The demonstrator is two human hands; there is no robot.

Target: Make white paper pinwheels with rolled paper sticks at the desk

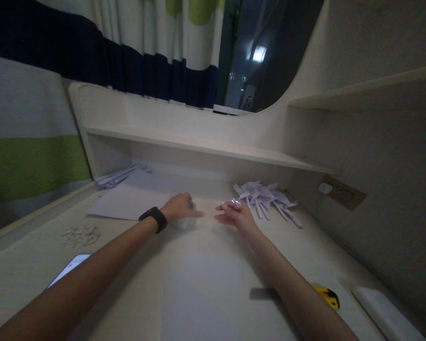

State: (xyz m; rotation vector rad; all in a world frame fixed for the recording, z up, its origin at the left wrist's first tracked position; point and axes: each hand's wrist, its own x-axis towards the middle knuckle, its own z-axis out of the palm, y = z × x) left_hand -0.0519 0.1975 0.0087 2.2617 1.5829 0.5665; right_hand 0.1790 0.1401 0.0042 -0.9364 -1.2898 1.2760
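open desk (pixel 213 237) between hands, folded paper pile (pixel 264 196) right, low shelf (pixel 199 144) overhead

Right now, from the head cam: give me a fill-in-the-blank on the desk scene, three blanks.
1. The left hand wears a black ____ at the wrist.
2. The folded paper pinwheels lie beyond the ____ hand.
3. The yellow cutter lies on the desk beside the ____ forearm.

Missing words: watch; right; right

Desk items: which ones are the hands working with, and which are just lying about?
In hand:
left hand on a small pale round object
right hand
paper sheet
folded paper pinwheels

Lying about:
phone
yellow cutter
paper scraps
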